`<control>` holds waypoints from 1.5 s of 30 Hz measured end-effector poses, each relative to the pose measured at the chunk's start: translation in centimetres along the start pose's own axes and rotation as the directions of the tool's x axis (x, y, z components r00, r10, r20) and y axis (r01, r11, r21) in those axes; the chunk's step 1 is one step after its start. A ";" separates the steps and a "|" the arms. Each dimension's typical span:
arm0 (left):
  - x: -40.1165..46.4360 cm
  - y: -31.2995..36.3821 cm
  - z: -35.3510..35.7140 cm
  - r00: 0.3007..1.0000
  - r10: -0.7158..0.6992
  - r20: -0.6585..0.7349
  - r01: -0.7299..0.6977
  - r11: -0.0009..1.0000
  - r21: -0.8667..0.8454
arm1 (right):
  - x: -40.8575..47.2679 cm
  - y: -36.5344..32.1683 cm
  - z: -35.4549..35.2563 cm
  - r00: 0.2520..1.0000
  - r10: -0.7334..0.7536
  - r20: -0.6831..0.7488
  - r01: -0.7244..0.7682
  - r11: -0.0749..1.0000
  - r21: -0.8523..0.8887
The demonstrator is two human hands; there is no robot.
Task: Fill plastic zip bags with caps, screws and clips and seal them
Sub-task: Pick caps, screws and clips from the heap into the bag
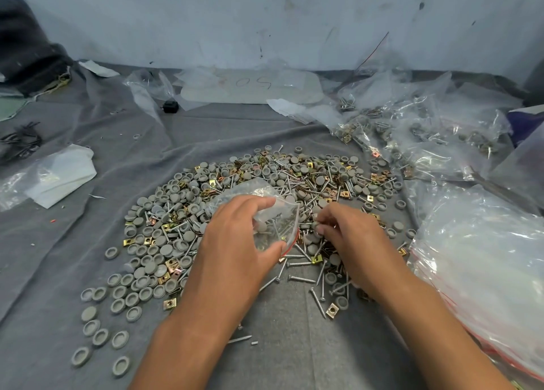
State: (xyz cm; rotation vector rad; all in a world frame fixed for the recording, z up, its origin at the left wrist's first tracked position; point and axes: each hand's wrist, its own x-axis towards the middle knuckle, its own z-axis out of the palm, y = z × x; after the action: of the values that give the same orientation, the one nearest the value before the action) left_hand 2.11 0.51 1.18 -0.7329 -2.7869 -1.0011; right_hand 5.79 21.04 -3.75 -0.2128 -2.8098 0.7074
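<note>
The left hand [235, 236] grips the zip bag [275, 227], its red-edged mouth facing the right hand [347, 230]. That hand pinches small parts just beside the opening.

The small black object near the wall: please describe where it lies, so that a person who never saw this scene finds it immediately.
Start at the big heap of caps, screws and clips on the grey cloth, then look beyond it, up and left toward the wall. There the small black object sits at the edge of some clear plastic bags. It is the only dark, solid thing among pale, transparent plastic.
</note>
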 end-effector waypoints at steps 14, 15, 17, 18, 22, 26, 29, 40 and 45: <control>0.1 0.0 0.1 1.000 0.019 -0.002 -0.019 1.000 0.000 | -0.4 -1.5 -0.4 0.991 -0.126 -0.037 0.131 0.981 0.141; 0.1 -0.1 0.1 1.000 0.021 -0.003 -0.021 1.000 0.001 | -0.5 -1.9 -0.8 0.988 -0.110 -0.113 0.135 0.960 0.245; 0.1 -0.2 0.3 1.000 0.019 -0.006 -0.019 1.000 -0.005 | -0.7 -3.1 -1.4 0.940 -0.130 -0.316 0.239 0.911 0.335; 0.1 -0.2 0.3 1.000 0.017 -0.005 -0.017 1.000 -0.011 | -0.9 -3.7 -1.5 0.906 -0.164 -0.390 0.301 0.898 0.321; 0.1 0.0 0.4 1.000 0.019 0.001 -0.019 0.999 -0.028 | -1.2 -5.1 -0.7 0.832 -0.394 -0.391 0.472 0.873 0.125; 0.2 0.1 0.0 0.999 0.003 -0.050 -0.005 0.999 -0.032 | -0.8 -4.0 -1.5 0.884 -0.282 -0.373 0.370 0.910 0.189; 0.0 0.2 -0.8 0.981 -0.021 -0.194 0.001 0.995 -0.104 | -0.8 -2.2 -2.0 0.965 -0.187 -0.183 0.219 0.960 0.173; 0.2 0.3 -1.4 0.944 -0.015 -0.329 -0.016 0.995 -0.094 | -1.5 -3.0 0.4 0.944 -0.208 0.255 0.261 0.945 -0.197; 0.0 0.2 -1.0 0.977 0.019 -0.212 -0.028 0.999 -0.037 | -2.3 -2.9 0.2 0.933 -0.252 0.258 0.319 0.911 -0.263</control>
State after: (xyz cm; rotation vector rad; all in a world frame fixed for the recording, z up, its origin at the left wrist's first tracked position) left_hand 2.13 0.07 2.06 -0.6213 -2.5777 -1.0647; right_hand 7.66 17.99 -3.00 0.2442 -3.0552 0.2451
